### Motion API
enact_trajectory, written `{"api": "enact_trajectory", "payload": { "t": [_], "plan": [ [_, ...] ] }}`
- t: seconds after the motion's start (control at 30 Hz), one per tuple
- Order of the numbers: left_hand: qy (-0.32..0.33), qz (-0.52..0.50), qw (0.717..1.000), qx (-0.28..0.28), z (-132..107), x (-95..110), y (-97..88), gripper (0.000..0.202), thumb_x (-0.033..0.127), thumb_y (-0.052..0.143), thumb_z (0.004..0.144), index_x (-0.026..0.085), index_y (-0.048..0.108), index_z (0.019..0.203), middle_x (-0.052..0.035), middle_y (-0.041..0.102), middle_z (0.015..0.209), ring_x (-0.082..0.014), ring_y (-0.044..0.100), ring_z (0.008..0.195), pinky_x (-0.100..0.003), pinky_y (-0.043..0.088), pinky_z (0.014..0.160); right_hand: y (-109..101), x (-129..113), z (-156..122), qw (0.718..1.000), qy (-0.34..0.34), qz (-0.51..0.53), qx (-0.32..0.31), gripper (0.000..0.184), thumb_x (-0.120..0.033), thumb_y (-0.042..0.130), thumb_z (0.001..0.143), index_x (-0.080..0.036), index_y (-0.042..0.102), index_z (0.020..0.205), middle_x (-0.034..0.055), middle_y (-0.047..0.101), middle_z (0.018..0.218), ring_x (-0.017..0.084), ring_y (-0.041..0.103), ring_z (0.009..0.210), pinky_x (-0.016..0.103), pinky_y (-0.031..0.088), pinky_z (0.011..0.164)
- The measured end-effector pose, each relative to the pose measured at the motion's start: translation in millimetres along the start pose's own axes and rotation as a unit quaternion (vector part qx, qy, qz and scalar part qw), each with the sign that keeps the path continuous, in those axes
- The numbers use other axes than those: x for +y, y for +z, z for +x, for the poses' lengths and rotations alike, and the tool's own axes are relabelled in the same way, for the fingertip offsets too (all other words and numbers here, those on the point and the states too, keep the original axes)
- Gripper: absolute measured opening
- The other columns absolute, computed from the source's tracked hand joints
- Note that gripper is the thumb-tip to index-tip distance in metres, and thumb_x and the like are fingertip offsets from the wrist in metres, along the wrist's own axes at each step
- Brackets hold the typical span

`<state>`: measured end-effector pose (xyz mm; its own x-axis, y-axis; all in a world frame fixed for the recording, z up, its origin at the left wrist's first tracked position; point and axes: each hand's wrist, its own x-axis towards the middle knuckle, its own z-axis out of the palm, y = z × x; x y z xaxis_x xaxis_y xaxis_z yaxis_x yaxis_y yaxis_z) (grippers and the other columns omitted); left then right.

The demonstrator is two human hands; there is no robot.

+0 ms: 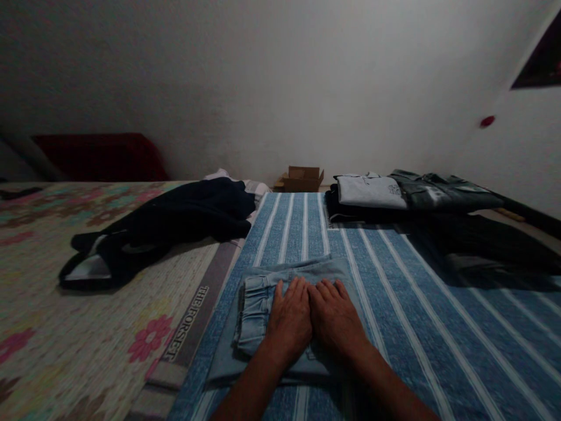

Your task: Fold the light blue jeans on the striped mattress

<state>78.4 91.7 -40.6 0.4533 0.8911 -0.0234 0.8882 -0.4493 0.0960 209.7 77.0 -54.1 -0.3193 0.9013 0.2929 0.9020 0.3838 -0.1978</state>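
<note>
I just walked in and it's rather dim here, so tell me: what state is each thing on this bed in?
Light denim jeans: folded, lying flat on the striped blue sheet.
Left hand: flat, palm down on the jeans.
Right hand: flat on the jeans, beside the left.
Dark garment: unfolded, crumpled.
White shirt: folded, on a stack.
Grey-green shirt: folded.
Cardboard box: open.

Folded jeans (280, 310) on blanket (421, 327), clothes pile (166, 225) behind-left.
</note>
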Motion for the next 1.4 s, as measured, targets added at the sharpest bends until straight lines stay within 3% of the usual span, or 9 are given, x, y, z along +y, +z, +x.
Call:
{"api": "enact_trajectory", "payload": {
  "t": [1.4],
  "plan": [
    [0.003, 0.006, 1.0, 0.015, -1.7, -1.6, 4.3, 0.049, 0.026, 0.029, 0.094, 0.011, 0.041, 0.139, -0.0141, 0.04, 0.147, -0.0253, 0.028, 0.139, -0.054, 0.012, 0.114, -1.0, -1.8, -0.2, 1.0, 0.004, 0.009, -0.005, 0.039, -0.015, 0.041, 0.093, -0.015, 0.049, 0.131, 0.01, 0.059, 0.125, 0.026, 0.045, 0.123, 0.045, 0.023, 0.109]
  ]
}}
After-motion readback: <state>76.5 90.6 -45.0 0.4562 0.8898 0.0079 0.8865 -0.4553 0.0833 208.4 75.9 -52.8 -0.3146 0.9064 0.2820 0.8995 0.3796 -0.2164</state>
